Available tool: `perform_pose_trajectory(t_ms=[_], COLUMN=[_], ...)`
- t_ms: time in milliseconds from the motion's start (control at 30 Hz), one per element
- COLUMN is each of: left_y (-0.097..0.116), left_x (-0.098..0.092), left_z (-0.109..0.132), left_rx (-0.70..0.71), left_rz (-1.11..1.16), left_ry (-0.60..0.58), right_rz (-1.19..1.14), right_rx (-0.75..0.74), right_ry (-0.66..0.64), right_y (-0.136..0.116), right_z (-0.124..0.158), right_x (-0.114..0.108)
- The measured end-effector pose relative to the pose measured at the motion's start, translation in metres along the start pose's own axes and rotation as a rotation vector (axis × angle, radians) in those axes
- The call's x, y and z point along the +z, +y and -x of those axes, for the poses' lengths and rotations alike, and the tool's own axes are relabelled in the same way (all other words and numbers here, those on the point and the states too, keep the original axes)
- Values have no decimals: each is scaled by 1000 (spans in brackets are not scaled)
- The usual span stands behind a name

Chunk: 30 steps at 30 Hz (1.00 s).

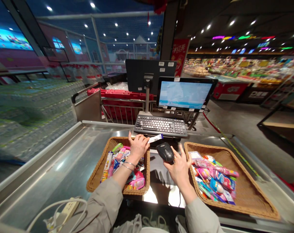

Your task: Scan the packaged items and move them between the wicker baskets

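Observation:
My left hand [137, 146] is closed on a small white and blue tube-like packet [155, 138], held out toward the scanner above the left wicker basket [96, 176]. That basket holds several colourful toothbrush packs [122, 161]. My right hand [179, 167] grips a black handheld barcode scanner [165, 151], its head pointing at the packet. The right wicker basket [248, 194] holds several more colourful packs [216, 179].
A keyboard [160, 125] and a lit checkout screen [184, 94] stand behind the baskets on the steel counter [64, 161]. A white power strip with cable [66, 210] lies at the near left. Red shopping baskets [117, 94] and a cart rail sit behind.

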<state>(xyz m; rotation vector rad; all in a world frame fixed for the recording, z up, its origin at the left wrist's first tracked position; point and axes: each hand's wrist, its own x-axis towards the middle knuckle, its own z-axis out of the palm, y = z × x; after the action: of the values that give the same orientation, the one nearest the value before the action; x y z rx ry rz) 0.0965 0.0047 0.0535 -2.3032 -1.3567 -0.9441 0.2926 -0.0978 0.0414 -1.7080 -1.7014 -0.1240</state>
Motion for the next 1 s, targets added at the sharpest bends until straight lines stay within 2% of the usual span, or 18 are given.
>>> perform_pose_trajectory(t_ms=[633,1000], left_y=[4,18], left_x=[-1,8], left_z=[-1,-9], left_rx=[-2,58], left_rz=[11,47], left_ry=[-4,-4], right_rz=[49,82], right_rx=[17,94], right_ry=[25,68], right_y=[3,16], right_z=[5,7], right_x=[-7,-21])
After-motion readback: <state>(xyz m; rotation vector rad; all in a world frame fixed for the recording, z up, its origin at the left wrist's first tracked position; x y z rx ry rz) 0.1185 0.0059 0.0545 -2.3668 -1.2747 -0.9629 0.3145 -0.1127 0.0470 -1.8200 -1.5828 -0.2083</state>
